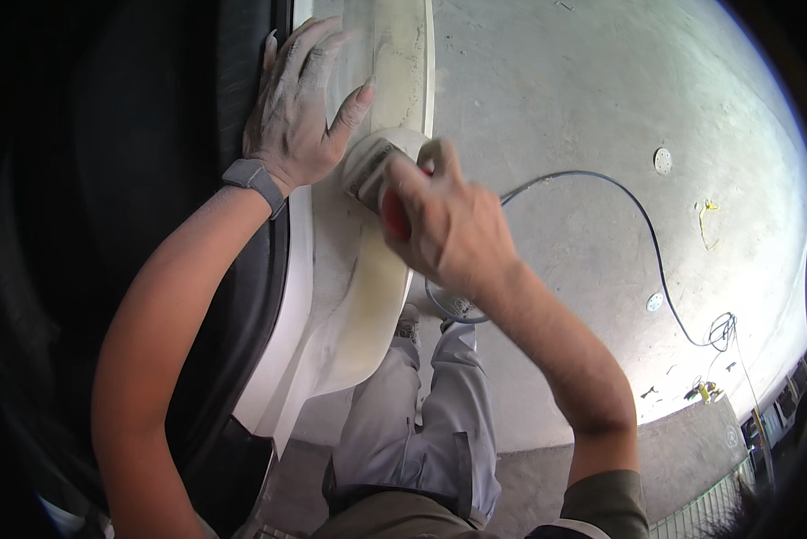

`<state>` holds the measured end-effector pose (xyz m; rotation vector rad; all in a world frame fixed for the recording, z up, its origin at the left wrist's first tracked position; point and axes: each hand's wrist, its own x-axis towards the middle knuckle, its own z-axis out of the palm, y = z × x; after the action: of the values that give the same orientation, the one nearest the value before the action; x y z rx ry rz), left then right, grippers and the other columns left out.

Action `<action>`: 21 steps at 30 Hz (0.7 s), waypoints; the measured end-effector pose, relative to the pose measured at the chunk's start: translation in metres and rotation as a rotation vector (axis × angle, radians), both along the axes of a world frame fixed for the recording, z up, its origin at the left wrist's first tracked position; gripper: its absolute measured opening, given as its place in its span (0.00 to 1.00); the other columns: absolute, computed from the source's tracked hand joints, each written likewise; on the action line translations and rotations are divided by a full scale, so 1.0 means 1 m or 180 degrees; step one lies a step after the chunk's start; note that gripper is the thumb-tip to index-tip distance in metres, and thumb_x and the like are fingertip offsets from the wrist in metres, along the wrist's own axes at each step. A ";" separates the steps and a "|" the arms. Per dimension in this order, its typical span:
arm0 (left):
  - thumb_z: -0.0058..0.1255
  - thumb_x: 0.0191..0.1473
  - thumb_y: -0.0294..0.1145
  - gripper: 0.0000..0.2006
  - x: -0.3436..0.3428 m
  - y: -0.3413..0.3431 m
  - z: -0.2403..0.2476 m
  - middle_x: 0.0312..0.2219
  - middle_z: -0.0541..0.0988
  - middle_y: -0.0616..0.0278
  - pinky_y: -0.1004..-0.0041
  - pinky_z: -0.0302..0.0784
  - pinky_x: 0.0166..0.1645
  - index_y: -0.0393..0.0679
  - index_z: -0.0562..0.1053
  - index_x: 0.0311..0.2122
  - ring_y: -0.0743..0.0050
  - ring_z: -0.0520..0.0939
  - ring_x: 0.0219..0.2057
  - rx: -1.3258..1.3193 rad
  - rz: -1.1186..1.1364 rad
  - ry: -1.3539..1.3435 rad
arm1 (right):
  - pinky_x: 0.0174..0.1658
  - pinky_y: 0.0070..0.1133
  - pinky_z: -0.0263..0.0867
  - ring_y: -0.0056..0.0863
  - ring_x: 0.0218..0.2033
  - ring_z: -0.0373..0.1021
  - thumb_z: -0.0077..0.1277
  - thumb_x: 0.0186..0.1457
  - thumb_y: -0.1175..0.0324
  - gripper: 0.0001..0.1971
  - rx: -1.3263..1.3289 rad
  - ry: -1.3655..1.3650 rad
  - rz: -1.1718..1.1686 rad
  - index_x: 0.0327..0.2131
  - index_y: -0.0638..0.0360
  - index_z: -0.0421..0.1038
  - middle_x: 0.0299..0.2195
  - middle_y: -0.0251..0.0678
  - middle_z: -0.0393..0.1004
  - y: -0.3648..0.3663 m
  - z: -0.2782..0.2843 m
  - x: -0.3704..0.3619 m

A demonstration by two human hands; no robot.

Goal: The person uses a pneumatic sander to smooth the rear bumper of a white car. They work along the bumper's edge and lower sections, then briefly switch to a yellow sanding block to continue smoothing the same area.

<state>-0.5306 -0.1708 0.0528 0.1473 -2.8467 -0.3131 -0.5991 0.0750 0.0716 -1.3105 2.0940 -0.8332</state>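
Head view: a pale panel [372, 310] extends from the top centre of the frame down to the lower centre, beside a dark surface [143, 117] that fills the left side. The sander [375, 177], grey with red on its body, is positioned on the panel at the upper centre.

Left hand [300, 117]: laid on the panel at the upper left of centre, just beside the sander. Its grip is spread — fingers extended, thumb apart. A grey wristband [255, 186] encircles the wrist.

Right hand [462, 229]: centre of the frame. Its grip is wrapped around the sander; the fingers are partly blurred.

A dark cable [601, 177] curves from behind the right wrist to a coil [722, 331] at the lower right; whether it joins the sander cannot be determined. Two round discs [662, 161] and a yellow cord [709, 225] lie on the grey floor [547, 108] at the right — all well apart from both hands. Grey trousers [457, 440] occupy the lower centre.
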 end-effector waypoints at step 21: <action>0.44 0.68 0.57 0.38 -0.008 0.008 0.012 0.71 0.59 0.48 0.33 0.45 0.75 0.38 0.58 0.71 0.43 0.59 0.73 0.0506 0.0212 -0.0243 | 0.38 0.39 0.80 0.51 0.35 0.80 0.64 0.56 0.59 0.27 0.0086 0.0351 0.0326 0.56 0.49 0.65 0.50 0.58 0.70 -0.052 -0.002 -0.085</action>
<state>-0.5386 -0.1624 0.0647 0.2910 -2.8825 -0.5305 -0.6842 0.0228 0.0696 -1.4660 2.0943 -0.7014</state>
